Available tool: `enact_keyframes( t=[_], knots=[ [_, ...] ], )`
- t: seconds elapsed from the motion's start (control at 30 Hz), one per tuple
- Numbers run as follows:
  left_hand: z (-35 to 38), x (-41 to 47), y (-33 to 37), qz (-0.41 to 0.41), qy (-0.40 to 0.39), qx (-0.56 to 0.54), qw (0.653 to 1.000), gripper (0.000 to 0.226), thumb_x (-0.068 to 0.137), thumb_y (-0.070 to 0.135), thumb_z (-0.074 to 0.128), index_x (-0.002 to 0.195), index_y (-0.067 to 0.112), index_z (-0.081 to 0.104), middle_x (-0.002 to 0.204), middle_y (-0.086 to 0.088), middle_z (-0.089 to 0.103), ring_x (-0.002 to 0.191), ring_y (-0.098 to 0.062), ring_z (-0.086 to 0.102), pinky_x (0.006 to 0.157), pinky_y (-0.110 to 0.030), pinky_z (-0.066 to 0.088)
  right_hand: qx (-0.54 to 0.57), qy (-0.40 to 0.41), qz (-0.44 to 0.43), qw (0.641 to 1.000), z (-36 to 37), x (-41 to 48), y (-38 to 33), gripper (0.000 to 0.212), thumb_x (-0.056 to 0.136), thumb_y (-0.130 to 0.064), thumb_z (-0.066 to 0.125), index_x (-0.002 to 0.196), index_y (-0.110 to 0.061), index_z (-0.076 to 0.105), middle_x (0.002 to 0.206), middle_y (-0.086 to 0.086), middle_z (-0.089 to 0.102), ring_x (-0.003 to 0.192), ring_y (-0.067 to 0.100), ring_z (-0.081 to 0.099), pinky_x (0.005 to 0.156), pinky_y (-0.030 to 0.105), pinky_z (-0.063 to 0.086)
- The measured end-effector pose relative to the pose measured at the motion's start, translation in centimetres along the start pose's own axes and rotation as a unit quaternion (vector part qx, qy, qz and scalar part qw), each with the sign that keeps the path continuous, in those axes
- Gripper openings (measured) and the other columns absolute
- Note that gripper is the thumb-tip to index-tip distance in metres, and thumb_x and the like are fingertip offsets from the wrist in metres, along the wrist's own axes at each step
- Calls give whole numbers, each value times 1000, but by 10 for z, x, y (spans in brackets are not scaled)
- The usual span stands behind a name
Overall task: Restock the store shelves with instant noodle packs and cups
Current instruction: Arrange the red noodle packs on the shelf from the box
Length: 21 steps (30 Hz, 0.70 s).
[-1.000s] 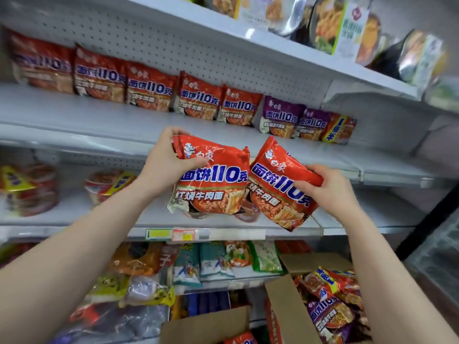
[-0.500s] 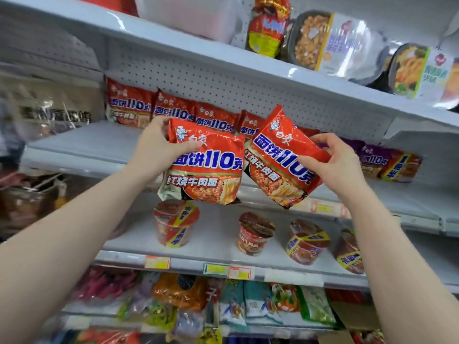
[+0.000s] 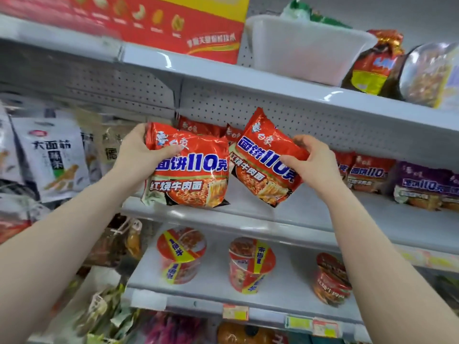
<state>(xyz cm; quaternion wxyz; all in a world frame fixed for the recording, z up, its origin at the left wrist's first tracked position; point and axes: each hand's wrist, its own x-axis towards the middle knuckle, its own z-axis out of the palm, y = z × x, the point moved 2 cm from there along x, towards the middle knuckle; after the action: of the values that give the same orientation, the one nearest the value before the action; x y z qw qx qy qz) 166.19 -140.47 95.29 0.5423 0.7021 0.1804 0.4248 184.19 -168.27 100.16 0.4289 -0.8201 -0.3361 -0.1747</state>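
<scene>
head view | progress: I judge us mid-restock, neither pack shelved yet | left hand (image 3: 134, 155) fingers clamped on left pack (image 3: 191, 175), right hand (image 3: 315, 165) clamped on right pack (image 3: 265, 160), both just above middle shelf (image 3: 310, 209) | around: back-row packs (image 3: 367, 170) and purple packs (image 3: 427, 184) at its rear, cups (image 3: 250, 264) below it | obstruction: nothing I can see in front of the rear row

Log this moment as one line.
left hand: grips upright red foil noodle pack | right hand: grips tilted red foil noodle pack | both held at white metal shelf
</scene>
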Motion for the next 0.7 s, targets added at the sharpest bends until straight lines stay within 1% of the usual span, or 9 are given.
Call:
enact_keyframes(
  t=[0.07,0.1,0.17,0.27,0.33,0.4,0.5,0.6,0.7],
  knots=[
    [-20,11,-9,-4,11,-9,1000,60,70,27,86,120,17,56,106,-2,72,89,-20,73,82,-48,59,-25,-9,-23,999,24,13,-14,49,86,-25,76,131,-21,58,126,1,65,102,16,64,79,27,52],
    [-27,15,-11,-6,16,-13,1000,57,72,25,85,120,16,55,107,-2,71,90,-20,72,83,-47,59,-36,-18,-30,999,36,19,-20,49,86,-26,75,131,-20,58,126,3,65,102,16,64,79,28,53],
    [-37,22,-16,-10,23,-25,999,53,75,23,82,119,16,54,107,-2,70,91,-19,72,82,-44,59,-49,-40,-34,997,57,32,-30,51,86,-27,75,133,-19,57,127,4,65,99,16,63,81,35,57],
    [-45,31,-24,-15,29,-39,999,54,77,22,80,123,15,52,108,-1,70,91,-18,72,81,-42,59,-74,-61,-43,994,86,52,-40,53,86,-28,75,134,-18,56,129,7,64,106,23,65,90,45,56],
    [-49,39,-31,-18,34,-45,998,55,78,22,80,125,15,51,108,-1,69,91,-18,71,80,-42,59,-79,-73,-55,993,107,65,-46,50,86,-28,74,133,-18,57,128,7,65,108,25,65,92,47,55],
    [-49,49,-36,-16,33,-47,998,52,79,21,79,122,18,50,108,0,69,91,-18,71,80,-42,59,-81,-82,-70,991,124,76,-48,48,87,-25,74,132,-17,58,127,7,65,108,25,65,94,48,54],
    [-45,66,-45,-14,21,-55,998,47,81,19,78,119,21,50,106,-1,70,91,-19,72,82,-45,59,-77,-100,-82,989,151,96,-48,51,88,-23,73,136,-15,56,132,6,62,114,25,62,97,45,52],
    [-37,83,-53,-8,3,-52,999,47,80,20,77,119,21,51,109,-4,70,94,-22,72,84,-51,58,-71,-118,-93,986,174,118,-45,52,88,-20,73,137,-15,56,136,5,60,119,22,59,101,35,48],
    [-25,102,-59,4,-7,-33,999,47,81,23,77,119,22,50,110,-3,70,95,-21,71,84,-49,58,-89,-140,-99,981,199,145,-42,50,89,-21,72,137,-17,56,137,4,60,121,21,58,98,28,42]
  ],
)
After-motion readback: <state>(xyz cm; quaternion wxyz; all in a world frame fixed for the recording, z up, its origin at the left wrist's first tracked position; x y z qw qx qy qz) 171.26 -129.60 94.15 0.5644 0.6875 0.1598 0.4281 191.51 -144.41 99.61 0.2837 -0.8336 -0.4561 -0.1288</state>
